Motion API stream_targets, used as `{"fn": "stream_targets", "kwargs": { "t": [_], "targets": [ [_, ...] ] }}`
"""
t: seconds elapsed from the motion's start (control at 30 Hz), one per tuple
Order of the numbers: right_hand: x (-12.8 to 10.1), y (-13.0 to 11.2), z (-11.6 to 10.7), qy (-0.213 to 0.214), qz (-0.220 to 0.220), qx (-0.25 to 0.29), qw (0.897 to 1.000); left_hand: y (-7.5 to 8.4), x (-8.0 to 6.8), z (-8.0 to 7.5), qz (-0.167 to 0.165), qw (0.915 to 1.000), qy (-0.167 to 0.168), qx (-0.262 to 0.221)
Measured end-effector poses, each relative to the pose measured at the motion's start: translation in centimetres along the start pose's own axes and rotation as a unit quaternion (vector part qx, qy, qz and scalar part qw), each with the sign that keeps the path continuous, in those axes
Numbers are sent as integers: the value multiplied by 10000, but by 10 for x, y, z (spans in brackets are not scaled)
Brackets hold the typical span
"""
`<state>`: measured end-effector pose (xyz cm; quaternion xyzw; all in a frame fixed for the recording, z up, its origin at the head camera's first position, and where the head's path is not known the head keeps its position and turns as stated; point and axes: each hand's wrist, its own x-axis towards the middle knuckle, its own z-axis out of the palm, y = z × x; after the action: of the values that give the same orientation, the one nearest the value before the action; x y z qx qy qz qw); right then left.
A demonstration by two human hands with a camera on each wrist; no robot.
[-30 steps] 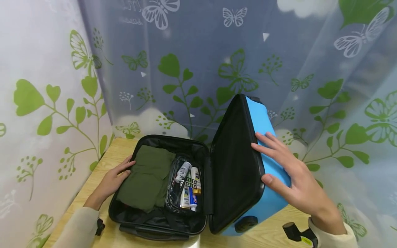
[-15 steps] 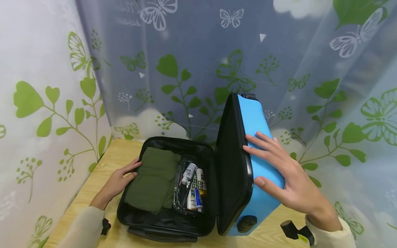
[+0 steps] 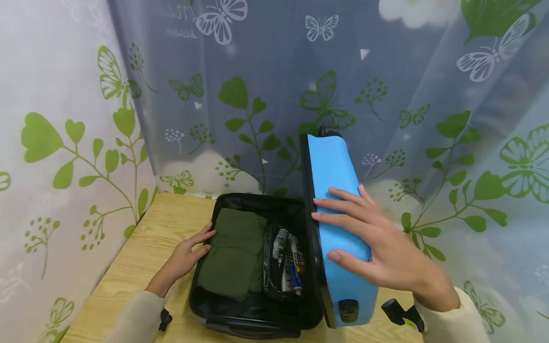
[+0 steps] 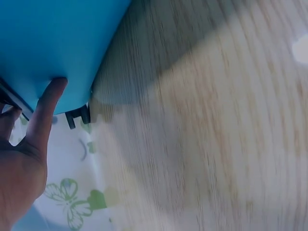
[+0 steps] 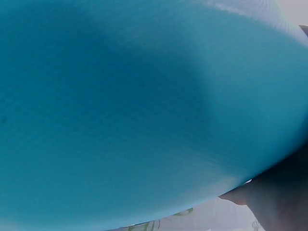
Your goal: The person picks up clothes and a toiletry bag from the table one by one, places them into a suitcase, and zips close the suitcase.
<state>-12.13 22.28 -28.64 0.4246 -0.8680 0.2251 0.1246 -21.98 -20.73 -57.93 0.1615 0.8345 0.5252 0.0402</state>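
Observation:
A suitcase with a black-lined base [image 3: 257, 314] and a light blue lid [image 3: 332, 162] lies opened on the table. The lid stands nearly upright at the right. In the base are folded dark green clothing [image 3: 233, 252] and a clear pouch [image 3: 268, 271] with toiletry tubes, partly shaded. My left hand [image 3: 184, 255] rests at the base's left rim; in the left wrist view, one straight finger [image 4: 48, 101] touches the blue outer shell. My right hand [image 3: 381, 238] lies with spread fingers against the lid's outside. Blue shell [image 5: 120, 106] fills most of the right wrist view.
The wood-grain table [image 3: 141, 228] extends left of the suitcase. A patterned curtain [image 3: 257, 95] with butterflies and leaves hangs behind and along both sides. A black carry handle [image 3: 253, 328] is on the base's near side.
The lid has swung left, from leaning right to nearly upright, with my right hand moving along on it. The base has shifted right in view; my left hand stays at its rim.

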Motion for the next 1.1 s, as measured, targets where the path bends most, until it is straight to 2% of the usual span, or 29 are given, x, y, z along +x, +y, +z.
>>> {"fn": "stream_targets", "kwargs": {
  "t": [0.17,0.47,0.77,0.97,1.1],
  "targets": [
    [10,-4,8,-183,-164,-138,9996,5,0,7,59,10000,14,-27],
    [32,-11,28,-556,-602,-512,9953,4,-5,14,-21,9997,128,-230],
    [45,-10,36,-951,-667,-629,9912,-7,-5,13,-139,9994,257,-195],
    [53,-9,45,-1241,-562,-461,9896,-12,-4,7,-65,9997,247,-50],
    [62,-12,57,-1401,-571,-552,9869,-16,-1,6,-6,9997,218,-84]
  ]
}}
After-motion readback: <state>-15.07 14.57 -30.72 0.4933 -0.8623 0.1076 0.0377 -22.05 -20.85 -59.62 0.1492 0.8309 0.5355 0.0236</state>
